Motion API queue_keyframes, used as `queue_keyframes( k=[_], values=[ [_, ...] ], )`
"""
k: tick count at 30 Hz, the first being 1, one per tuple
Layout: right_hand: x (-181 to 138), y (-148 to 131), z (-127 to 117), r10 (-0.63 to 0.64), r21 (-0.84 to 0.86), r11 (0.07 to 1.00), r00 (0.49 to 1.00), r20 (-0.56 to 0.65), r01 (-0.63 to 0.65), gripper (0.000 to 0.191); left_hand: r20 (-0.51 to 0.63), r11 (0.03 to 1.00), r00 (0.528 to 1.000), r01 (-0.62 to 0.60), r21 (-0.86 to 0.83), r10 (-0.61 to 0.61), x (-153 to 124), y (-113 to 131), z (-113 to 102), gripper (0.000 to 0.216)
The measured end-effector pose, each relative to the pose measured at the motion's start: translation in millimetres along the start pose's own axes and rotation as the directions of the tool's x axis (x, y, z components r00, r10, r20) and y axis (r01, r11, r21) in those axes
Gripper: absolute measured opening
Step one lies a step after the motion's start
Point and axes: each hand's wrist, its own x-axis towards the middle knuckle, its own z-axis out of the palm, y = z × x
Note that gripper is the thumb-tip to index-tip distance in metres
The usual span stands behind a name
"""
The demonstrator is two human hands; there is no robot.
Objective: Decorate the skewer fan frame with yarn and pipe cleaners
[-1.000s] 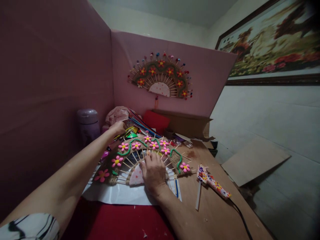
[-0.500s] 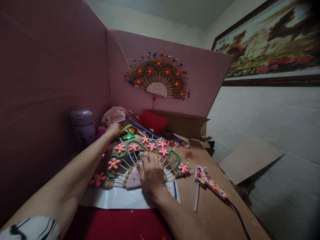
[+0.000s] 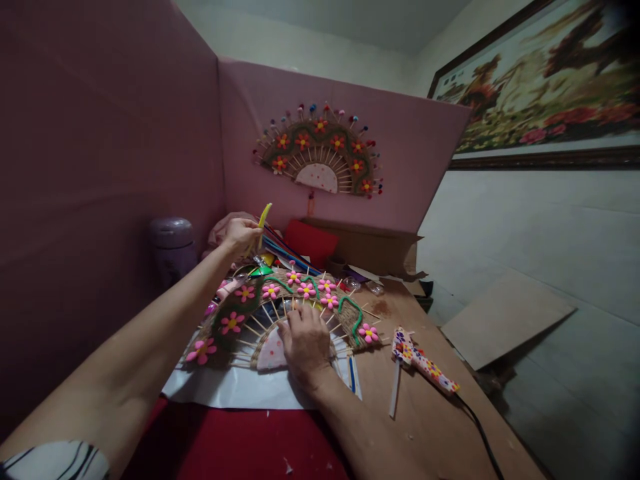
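Note:
My left hand [image 3: 243, 235] is closed in a pinch on a thin yellow strip [image 3: 265, 215], raised above the back left of the table. What the strip is made of is unclear. My right hand [image 3: 307, 343] lies with its fingers over the polka-dot half-round base of a fan-shaped craft piece [image 3: 271, 352], partly hiding that base. Wooden sticks radiate from the base to a band of twine, decorated with pink flowers [image 3: 232, 323] and wavy green stems [image 3: 353, 313]. A white sheet [image 3: 235, 387] lies under the fan.
A flower-patterned glue gun [image 3: 425, 363] with a black cord lies at right. Behind the fan are coloured sticks [image 3: 287, 248], a red sheet [image 3: 313, 241] and cardboard [image 3: 375, 253]. A purple flask [image 3: 173, 250] stands left. A finished fan [image 3: 320, 150] hangs on the pink panel.
My left hand has lifted from the pile behind the fan, moving up and right with the yellow strip. My right hand stays on the fan's base.

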Motion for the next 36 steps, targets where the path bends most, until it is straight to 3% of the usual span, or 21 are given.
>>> queue_keyframes(
  k=[2, 3, 5, 7, 9, 10, 12, 16, 21, 25, 28, 30, 32, 36],
  values=[
    [2, 2, -2, 0.029, 0.101, 0.995, 0.998, -0.06, -0.023, 0.016, 0.075, 0.995, 0.997, 0.005, -0.099, 0.002, -11, 17, 3, 0.028],
    [3, 4, -3, 0.064, 0.18, 0.983, 0.992, -0.107, -0.044, 0.019, 0.183, 0.968, 0.983, 0.059, -0.243, -0.014, -18, 26, 6, 0.027],
    [8, 7, -8, 0.167, 0.371, 0.925, 0.965, -0.202, -0.082, 0.025, 0.415, 0.892, 0.91, 0.178, -0.415, 0.012, -38, 44, 12, 0.023],
    [13, 11, -12, 0.272, 0.562, 0.821, 0.935, -0.227, -0.103, 0.026, 0.574, 0.853, 0.815, 0.245, -0.461, 0.076, -62, 58, 20, 0.018],
    [18, 14, -14, 0.348, 0.72, 0.683, 0.921, -0.174, -0.122, 0.028, 0.646, 0.86, 0.753, 0.241, -0.449, 0.126, -84, 70, 27, 0.016],
    [20, 16, -14, 0.374, 0.773, 0.62, 0.917, -0.139, -0.136, 0.028, 0.653, 0.872, 0.744, 0.218, -0.438, 0.142, -94, 74, 31, 0.015],
    [23, 19, -12, 0.413, 0.822, 0.545, 0.906, -0.092, -0.165, 0.027, 0.618, 0.894, 0.773, 0.168, -0.415, 0.142, -109, 79, 37, 0.015],
    [24, 25, -5, 0.474, 0.812, 0.543, 0.877, -0.085, -0.215, 0.032, 0.438, 0.869, 0.895, 0.146, -0.472, 0.087, -121, 77, 43, 0.015],
    [25, 36, -8, 0.442, 0.748, 0.628, 0.889, -0.117, -0.214, 0.032, 0.478, 0.934, 0.869, 0.058, -0.353, 0.126, -129, 58, 52, 0.02],
    [32, 54, -26, 0.448, 0.565, 0.787, 0.859, -0.247, -0.248, 0.031, 0.361, 0.947, 0.915, -0.06, -0.315, 0.178, -140, 48, 56, 0.023],
    [37, 67, -42, 0.319, 0.36, 0.895, 0.942, -0.107, -0.263, 0.019, 0.339, 0.939, 0.913, -0.114, -0.324, 0.228, -148, 46, 55, 0.016],
    [38, 69, -48, 0.165, 0.212, 0.962, 0.985, 0.043, -0.17, 0.01, 0.281, 0.925, 0.929, -0.132, -0.357, 0.241, -154, 44, 54, 0.014],
    [36, 67, -49, 0.06, 0.045, 0.997, 0.991, 0.122, -0.066, 0.007, 0.214, 0.906, 0.952, -0.118, -0.407, 0.22, -161, 41, 54, 0.015],
    [28, 57, -41, 0.023, -0.218, 0.976, 0.986, 0.163, 0.013, 0.017, 0.261, 0.811, 0.964, 0.116, -0.573, 0.047, -174, 33, 55, 0.017]
  ],
)
